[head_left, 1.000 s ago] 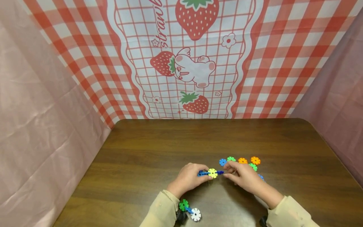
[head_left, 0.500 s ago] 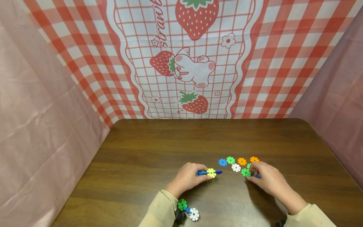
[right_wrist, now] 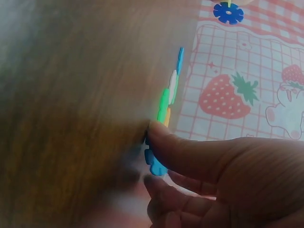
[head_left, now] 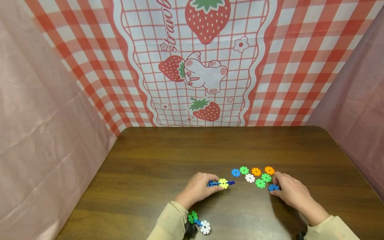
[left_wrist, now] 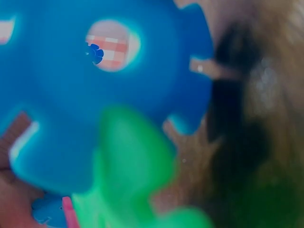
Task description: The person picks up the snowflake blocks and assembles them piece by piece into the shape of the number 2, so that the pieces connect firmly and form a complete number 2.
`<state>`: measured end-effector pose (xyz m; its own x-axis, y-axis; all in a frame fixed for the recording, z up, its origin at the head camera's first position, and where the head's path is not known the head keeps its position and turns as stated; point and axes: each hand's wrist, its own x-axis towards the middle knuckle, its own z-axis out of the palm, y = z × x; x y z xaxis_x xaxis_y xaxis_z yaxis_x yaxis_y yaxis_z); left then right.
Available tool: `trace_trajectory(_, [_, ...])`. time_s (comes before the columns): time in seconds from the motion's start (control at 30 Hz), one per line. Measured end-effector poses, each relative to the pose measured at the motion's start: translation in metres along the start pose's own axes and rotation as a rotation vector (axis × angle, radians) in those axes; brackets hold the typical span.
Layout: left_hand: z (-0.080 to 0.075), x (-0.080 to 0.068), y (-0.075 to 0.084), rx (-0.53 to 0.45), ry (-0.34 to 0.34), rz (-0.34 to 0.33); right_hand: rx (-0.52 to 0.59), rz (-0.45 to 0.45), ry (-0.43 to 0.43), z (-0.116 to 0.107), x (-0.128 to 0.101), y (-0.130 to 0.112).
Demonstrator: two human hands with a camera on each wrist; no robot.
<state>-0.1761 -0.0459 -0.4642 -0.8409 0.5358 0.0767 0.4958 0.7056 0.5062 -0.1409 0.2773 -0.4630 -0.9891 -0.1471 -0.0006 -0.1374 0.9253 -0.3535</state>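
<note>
My left hand (head_left: 213, 183) rests on the dark wooden table (head_left: 168, 156) and pinches a small chain of snowflake discs, a yellow disc (head_left: 223, 183) between blue ones. My right hand (head_left: 274, 187) is at the right end of a cluster of loose discs and pinches a blue disc (head_left: 273, 187) between thumb and fingers. In the right wrist view the thumb (right_wrist: 190, 152) presses that blue disc (right_wrist: 156, 165) at the table surface. The other loose discs (head_left: 255, 176) are blue, green, orange and white and lie flat just left of my right hand.
A second small assembly of green, blue and white discs (head_left: 199, 222) lies by my left sleeve; it fills the left wrist view as a blurred blue disc (left_wrist: 95, 95) and green disc (left_wrist: 133, 175). A strawberry-print cloth (head_left: 207, 66) hangs behind the table, with pink drapes at both sides.
My right hand has left the yellow-and-blue chain and moved right to the loose discs, where it now pinches a blue one. The left hand has stayed put with the chain.
</note>
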Motion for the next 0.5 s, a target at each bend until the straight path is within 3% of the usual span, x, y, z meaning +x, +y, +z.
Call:
trace_trajectory(0.13, [0.001, 0.0, -0.001, 0.003, 0.009, 0.006, 0.038, -0.01, 0.019, 0.0, 0.001, -0.002])
trace_trajectory(0.3, [0.002, 0.0, -0.001, 0.007, 0.017, 0.012, 0.098, -0.118, 0.068, 0.002, 0.006, -0.009])
trace_trajectory(0.5, [0.002, 0.001, 0.001, -0.013, 0.018, 0.01, 0.36, -0.144, -0.035, 0.006, 0.01, -0.026])
